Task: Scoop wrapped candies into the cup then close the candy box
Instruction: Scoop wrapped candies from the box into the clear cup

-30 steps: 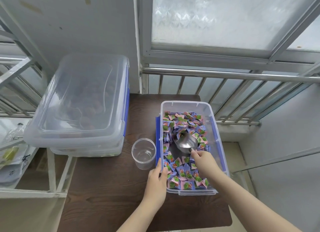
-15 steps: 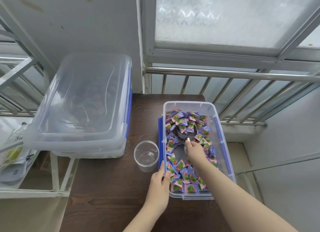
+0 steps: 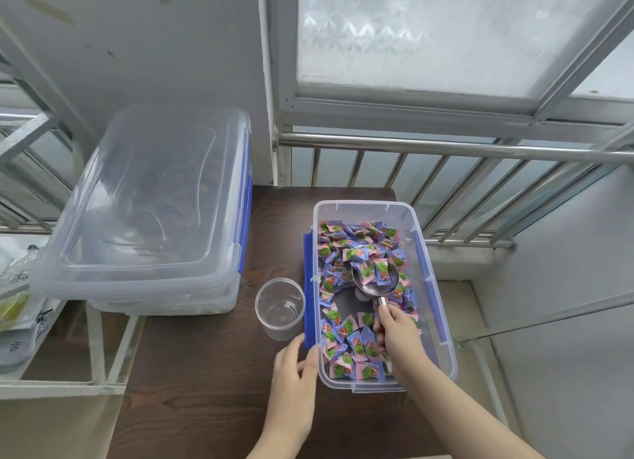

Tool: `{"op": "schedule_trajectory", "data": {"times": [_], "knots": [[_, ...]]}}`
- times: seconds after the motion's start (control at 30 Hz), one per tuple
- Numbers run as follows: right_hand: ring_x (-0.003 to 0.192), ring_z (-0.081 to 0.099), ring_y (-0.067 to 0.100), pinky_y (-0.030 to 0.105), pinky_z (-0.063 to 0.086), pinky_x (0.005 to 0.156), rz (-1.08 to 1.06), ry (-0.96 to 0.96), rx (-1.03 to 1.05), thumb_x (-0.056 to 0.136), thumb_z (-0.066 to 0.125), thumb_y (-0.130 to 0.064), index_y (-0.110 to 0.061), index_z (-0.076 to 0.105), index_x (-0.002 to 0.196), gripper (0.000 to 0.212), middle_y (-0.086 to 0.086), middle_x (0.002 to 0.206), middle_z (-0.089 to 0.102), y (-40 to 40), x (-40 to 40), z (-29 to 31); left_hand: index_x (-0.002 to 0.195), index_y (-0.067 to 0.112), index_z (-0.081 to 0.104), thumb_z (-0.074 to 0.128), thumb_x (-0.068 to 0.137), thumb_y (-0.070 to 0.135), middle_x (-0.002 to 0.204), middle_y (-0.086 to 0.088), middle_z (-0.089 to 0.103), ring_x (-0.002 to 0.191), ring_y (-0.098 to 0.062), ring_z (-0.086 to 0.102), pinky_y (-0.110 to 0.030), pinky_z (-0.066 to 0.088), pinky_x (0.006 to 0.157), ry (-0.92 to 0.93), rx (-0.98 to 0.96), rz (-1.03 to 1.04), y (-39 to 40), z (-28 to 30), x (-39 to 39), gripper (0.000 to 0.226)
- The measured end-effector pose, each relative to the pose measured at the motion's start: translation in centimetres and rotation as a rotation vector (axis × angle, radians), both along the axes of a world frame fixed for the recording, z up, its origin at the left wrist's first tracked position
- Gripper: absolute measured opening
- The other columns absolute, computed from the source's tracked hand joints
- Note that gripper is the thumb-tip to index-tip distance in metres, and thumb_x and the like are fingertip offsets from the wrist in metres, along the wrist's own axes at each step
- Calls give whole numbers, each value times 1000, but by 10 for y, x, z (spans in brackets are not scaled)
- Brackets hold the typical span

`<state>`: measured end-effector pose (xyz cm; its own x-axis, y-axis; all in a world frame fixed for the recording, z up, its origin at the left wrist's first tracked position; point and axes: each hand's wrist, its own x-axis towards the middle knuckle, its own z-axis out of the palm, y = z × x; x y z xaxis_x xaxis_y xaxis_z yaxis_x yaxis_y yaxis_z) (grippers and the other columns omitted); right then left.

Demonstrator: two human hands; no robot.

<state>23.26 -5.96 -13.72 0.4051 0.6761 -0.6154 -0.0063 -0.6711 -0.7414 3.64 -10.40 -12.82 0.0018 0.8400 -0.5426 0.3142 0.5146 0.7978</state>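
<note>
A clear candy box (image 3: pixel 433 288) with blue side clips stands open on the dark wooden table (image 3: pixel 206 390), full of pink and purple wrapped candies (image 3: pixel 346 335). My right hand (image 3: pixel 398 331) is inside the box, gripping the handle of a metal scoop (image 3: pixel 375 282) that holds a few candies. My left hand (image 3: pixel 295 376) rests against the box's near left corner, fingers on its rim. An empty clear plastic cup (image 3: pixel 279 307) stands upright just left of the box.
A larger clear lidded container (image 3: pixel 147 211) with blue clips sits at the left, overhanging a white metal rack (image 3: pixel 103 355). A steel railing (image 3: pixel 446 146) and a frosted window run behind the table. The table's right edge lies just past the candy box.
The scoop was pushed forward into the candies, then pulled back and lifted with a few candies in it. My left hand stayed at the box's corner.
</note>
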Motion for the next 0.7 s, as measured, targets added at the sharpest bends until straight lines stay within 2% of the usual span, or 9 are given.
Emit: {"op": "schedule_trajectory", "data": {"times": [0.07,0.13,0.23,0.3,0.37,0.43,0.57,0.63,0.7], "knots": [[47,37,14,29,32,45,-14,27,35,104,40,-27,-10,50,77,33,3,64,48,-3,4,7,113,31,56,63,96,27,128,1,53,99,-6,62,-11,41,70,94,87,124,-9,0,-14,19],[46,37,13,28,33,44,-2,23,65,104,40,-26,-9,50,78,33,3,62,48,-4,6,16,104,30,53,75,86,14,120,-5,56,93,-12,64,-21,49,75,171,175,258,-7,-4,-27,33],[43,38,12,25,32,43,32,22,92,104,40,-27,-9,49,76,35,0,58,48,-7,10,26,142,20,39,85,76,18,135,-3,44,117,-20,56,-41,52,99,228,199,254,13,0,-37,80],[42,38,12,25,30,42,57,31,104,104,41,-27,-9,49,75,36,-2,54,48,-9,13,31,155,24,22,90,71,29,152,-1,33,136,-19,43,-43,42,111,246,205,181,30,6,-39,109],[41,35,13,25,27,42,78,73,123,104,41,-26,-8,48,76,34,-2,54,48,-13,16,37,158,27,16,93,66,32,160,3,26,146,-17,32,-40,33,118,210,247,117,45,8,-40,120],[40,32,14,25,24,42,120,130,141,104,41,-23,-7,47,77,32,1,55,46,-18,19,45,157,25,24,95,63,28,158,6,34,145,-13,33,-30,30,114,175,281,72,56,7,-40,118],[37,25,14,22,20,37,279,194,116,104,43,-24,-5,45,75,34,2,52,38,-27,18,71,137,31,45,94,64,24,132,19,51,124,-2,49,-11,37,93,158,330,22,68,8,-42,89],[37,23,12,20,19,37,357,200,83,103,44,-24,-5,45,76,33,2,52,37,-31,13,84,134,34,47,94,63,29,129,20,55,120,-1,53,-16,44,93,177,341,9,72,8,-42,86],[38,22,11,19,19,37,413,216,64,102,46,-25,-7,51,76,33,2,53,36,-34,6,95,133,38,47,94,60,33,129,19,58,117,-4,57,-30,54,95,201,335,-2,75,7,-42,87]]}}
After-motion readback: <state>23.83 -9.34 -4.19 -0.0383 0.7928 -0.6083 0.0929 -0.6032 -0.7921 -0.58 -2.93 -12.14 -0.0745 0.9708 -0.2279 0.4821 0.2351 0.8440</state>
